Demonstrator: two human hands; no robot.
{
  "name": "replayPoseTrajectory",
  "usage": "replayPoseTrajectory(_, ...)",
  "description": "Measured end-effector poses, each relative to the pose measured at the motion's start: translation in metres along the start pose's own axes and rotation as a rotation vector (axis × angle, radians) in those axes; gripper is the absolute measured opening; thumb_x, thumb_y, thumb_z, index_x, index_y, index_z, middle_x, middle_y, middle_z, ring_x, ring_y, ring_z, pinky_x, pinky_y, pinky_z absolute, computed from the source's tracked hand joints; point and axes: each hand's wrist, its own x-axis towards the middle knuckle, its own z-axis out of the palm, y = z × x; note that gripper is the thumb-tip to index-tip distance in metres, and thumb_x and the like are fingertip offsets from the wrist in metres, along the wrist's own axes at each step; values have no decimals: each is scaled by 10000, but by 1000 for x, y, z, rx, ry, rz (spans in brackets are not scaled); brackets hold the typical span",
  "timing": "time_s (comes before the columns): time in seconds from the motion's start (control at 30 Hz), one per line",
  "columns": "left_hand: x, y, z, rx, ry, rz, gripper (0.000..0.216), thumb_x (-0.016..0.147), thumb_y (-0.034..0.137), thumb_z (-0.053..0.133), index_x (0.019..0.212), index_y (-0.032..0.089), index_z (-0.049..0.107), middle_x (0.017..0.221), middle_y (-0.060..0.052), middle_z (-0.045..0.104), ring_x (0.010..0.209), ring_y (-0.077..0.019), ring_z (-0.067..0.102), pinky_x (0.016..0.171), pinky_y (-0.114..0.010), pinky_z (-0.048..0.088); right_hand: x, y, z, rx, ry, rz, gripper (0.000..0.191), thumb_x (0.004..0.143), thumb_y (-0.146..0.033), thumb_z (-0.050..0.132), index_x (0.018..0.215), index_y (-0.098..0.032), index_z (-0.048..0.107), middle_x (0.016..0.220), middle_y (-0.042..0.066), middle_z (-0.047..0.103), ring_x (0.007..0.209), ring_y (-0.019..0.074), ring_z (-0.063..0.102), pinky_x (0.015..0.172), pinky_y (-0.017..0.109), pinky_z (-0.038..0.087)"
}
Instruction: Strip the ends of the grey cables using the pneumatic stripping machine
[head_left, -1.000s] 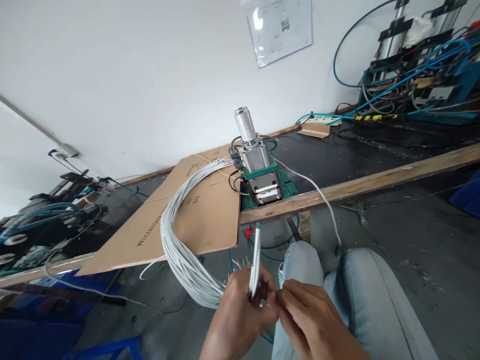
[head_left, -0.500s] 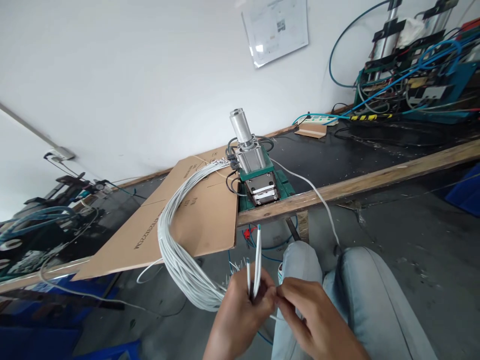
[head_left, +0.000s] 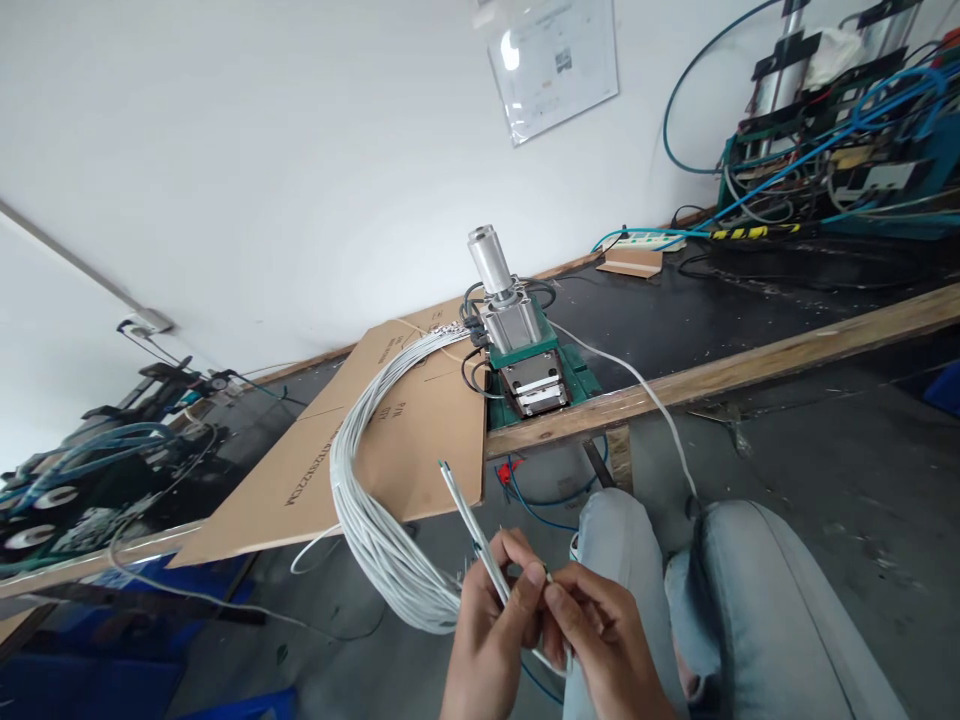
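Note:
My left hand (head_left: 495,610) is closed around a few white cables (head_left: 469,515), whose ends stick up and lean to the left. Thumb and fingers of my right hand (head_left: 592,625) pinch a cable end right beside my left fingertips. A short tip of that end shows between the two hands; its details are too small to tell. Below the hands a cable bends in a loop. Behind my left hand, a thick bundle of white cables (head_left: 390,560) curves down from the cardboard sheet (head_left: 442,460) and passes out of sight.
A pneumatic press (head_left: 517,340) with a metal cylinder stands at the bench's wooden edge (head_left: 637,405). Further machines with blue hoses (head_left: 825,150) stand at the back right, others at the left. A power strip (head_left: 645,241) lies near the wall. My knees (head_left: 622,550) are below the bench edge.
The cable ends in my left hand have tipped from upright to the left. My hands have turned, bringing a cable tip into sight between the fingertips. The view has shifted slightly.

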Motion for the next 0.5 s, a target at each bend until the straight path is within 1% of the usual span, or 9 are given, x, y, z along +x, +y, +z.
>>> replayPoseTrajectory(0.1,-1,-2,3,-26,35,35,310,979,428,671,807,207,538,589,94,466,425,-49,451,430,-173,392,0,6,2,47,9,4,435,1004,-537,585,733,-196,597,562,-45,495,516,107,424,508,236,333)
replayPoseTrajectory(0.17,-3,-3,4,-38,70,58,308,971,416,686,798,198,554,649,84,480,442,-36,444,431,-160,399,1,9,3,68,16,18,435,994,-546,600,738,-194,599,566,-48,488,517,104,416,503,228,331)
replayPoseTrajectory(0.3,-3,-4,4,-48,97,73,322,958,426,698,787,191,559,678,82,476,436,-29,442,422,-153,418,2,8,1,34,20,31,456,991,-567,592,729,-194,588,572,-48,489,520,102,427,507,217,345)
replayPoseTrajectory(0.4,-1,-3,3,-2,77,56,324,960,450,688,810,199,552,577,101,456,399,-33,435,411,-144,414,2,3,-1,-34,0,22,478,999,-580,567,718,-194,581,574,-37,512,526,107,456,521,219,367)
replayPoseTrajectory(0.5,2,-1,3,39,35,17,352,951,522,675,867,207,540,448,124,419,366,-48,422,403,-136,388,1,0,-2,-63,-9,26,484,999,-579,567,701,-198,570,565,-34,518,523,111,465,528,226,379)
